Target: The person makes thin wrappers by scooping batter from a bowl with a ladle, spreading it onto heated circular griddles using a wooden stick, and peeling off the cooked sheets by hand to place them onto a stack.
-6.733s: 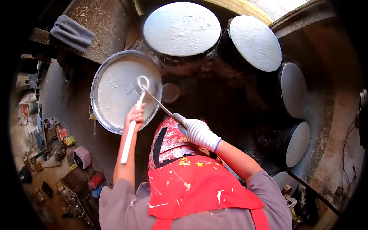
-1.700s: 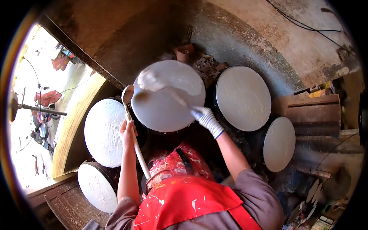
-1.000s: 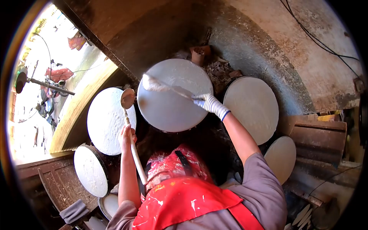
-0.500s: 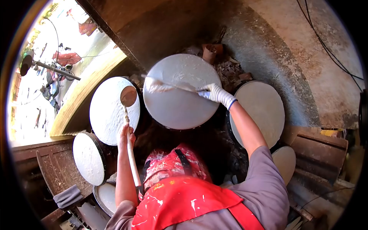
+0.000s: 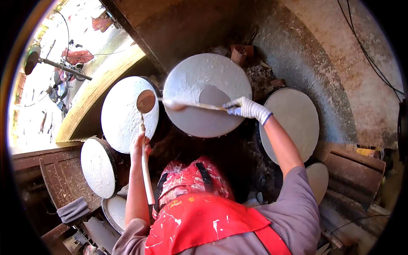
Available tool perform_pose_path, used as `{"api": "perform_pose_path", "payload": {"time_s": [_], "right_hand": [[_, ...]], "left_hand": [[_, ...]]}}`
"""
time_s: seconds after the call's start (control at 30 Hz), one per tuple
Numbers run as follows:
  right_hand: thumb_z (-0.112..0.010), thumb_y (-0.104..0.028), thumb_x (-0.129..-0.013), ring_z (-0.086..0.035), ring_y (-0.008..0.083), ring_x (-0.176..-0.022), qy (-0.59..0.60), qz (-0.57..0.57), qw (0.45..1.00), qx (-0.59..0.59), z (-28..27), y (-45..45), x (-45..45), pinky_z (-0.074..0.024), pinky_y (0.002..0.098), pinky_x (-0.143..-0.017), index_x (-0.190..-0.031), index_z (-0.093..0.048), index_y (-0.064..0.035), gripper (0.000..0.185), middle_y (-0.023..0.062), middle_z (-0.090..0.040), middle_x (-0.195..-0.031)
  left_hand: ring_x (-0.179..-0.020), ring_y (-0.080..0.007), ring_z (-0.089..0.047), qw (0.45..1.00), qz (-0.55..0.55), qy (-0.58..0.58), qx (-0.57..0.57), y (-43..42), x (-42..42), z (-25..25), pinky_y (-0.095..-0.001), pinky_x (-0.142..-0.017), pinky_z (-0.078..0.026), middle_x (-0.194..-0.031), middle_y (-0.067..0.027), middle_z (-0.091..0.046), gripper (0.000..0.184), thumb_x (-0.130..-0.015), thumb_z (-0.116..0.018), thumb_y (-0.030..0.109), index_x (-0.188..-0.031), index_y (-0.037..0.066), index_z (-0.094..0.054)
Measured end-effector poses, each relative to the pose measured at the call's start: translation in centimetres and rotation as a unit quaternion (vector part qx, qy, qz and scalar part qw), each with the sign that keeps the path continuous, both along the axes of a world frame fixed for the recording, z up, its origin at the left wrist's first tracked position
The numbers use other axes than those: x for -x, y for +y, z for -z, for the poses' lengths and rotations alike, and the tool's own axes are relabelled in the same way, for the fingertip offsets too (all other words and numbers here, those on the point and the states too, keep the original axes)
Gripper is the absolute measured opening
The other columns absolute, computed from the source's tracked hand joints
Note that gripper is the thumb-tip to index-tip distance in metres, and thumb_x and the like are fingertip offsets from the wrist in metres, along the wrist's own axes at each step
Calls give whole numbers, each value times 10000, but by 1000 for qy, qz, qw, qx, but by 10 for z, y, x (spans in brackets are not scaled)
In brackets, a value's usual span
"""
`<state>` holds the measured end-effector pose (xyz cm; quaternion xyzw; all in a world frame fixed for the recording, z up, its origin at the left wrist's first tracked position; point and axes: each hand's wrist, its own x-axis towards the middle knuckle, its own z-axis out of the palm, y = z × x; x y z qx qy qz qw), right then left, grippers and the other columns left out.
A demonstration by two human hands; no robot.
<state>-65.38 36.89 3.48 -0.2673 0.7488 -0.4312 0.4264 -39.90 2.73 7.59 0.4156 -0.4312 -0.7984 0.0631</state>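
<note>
Bare fingers of my left hand (image 5: 140, 145) are wrapped round the pale handle of a ladle (image 5: 145, 101). Its brown round bowl is up, over the edge of a white-topped round vessel (image 5: 123, 121). My right hand (image 5: 247, 109), in a striped glove, is closed on the right end of a long, thin stick-like tool (image 5: 199, 105). That tool lies level across the large central round vessel (image 5: 206, 76), its whitish left end blurred near the ladle's bowl. A smooth grey patch shows in the vessel's rough white surface, just above the tool.
More round vessels stand at the right (image 5: 293, 123), lower right (image 5: 318, 180) and lower left (image 5: 97, 167). A grey cloth (image 5: 73, 210) hangs on a board at the lower left. Behind the central vessel are a brown pot (image 5: 239, 55) and rubble, beside a curved wall (image 5: 306, 76).
The view has swung from the basin at the left to the central vessel. Lately my right hand has drifted right with the tool, and the ladle's bowl has come beside the tool's left end.
</note>
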Motion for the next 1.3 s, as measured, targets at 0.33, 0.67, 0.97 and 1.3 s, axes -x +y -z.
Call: {"api": "perform_pose_path", "payload": {"time_s": [0.33, 0.67, 0.97, 1.3], "right_hand": [[-639, -119, -784, -555, 107, -874, 38, 28, 998, 34, 13, 13, -26, -434, 271, -804, -1063, -598, -18, 300, 61, -644, -972], [-615, -113, -803, -531, 131, -979, 2, 86, 996, 1, -11, 60, -86, -403, 270, -886, -1095, -575, 1, 316, 61, -608, -1041], [-627, -97, -791, -545, 107, -938, 57, 273, 959, 46, -3, 54, -205, -427, 237, -842, -1133, -543, 3, 367, 66, -585, -1097], [-492, -255, -891, -393, 53, -422, -183, 538, 762, 311, 23, -235, -273, -319, 196, -383, -957, -533, -87, 186, 17, -538, -624]], "left_hand": [[-352, -99, -376, 998, 41, 4, 36, 1, -12, -6, -208, -313, -318, -592, -21, -450, 188, -835, -559, 242, -903, 81, -491], [-369, -95, -383, 987, 138, -13, 84, 16, -33, 0, -211, -330, -326, -575, -20, -448, 174, -832, -554, 228, -906, 75, -515], [-381, -68, -402, 935, 329, 16, 127, 15, -51, -29, -186, -331, -321, -581, 4, -460, 349, -819, -552, 201, -1120, 29, -518], [-397, -49, -310, 943, 231, 239, 6, -25, -53, -58, -173, -329, -268, -585, 1, -414, 362, -827, -563, 283, -1082, 38, -484]]}}
